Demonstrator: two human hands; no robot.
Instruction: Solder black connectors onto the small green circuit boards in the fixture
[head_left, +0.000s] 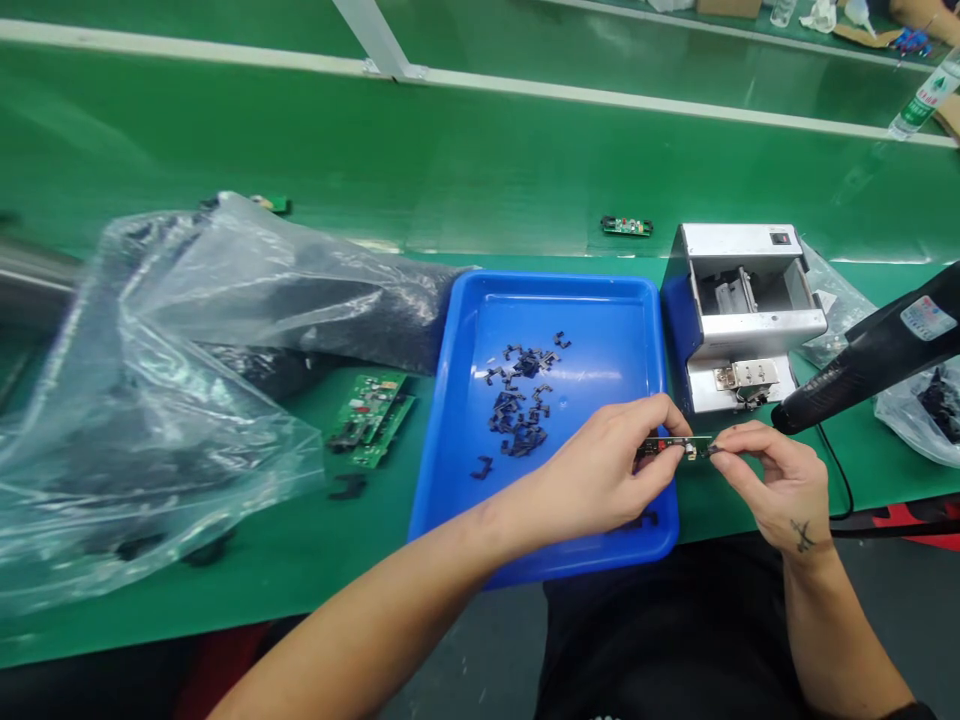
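My left hand (604, 470) and my right hand (780, 480) both pinch a small narrow green circuit board (679, 447), one at each end, just past the right rim of a blue tray (577, 300). Fingers of both hands are closed on the board. Inside the tray lies a loose heap of several small black plastic clips (519, 400). My left forearm crosses the tray's near right corner.
A grey metal box-shaped machine (742, 310) stands right of the tray, a black electric tool (870, 350) hanging beside it. Green circuit boards (371, 415) lie left of the tray, next to a big clear plastic bag (172, 380). Another small board (626, 226) lies farther back.
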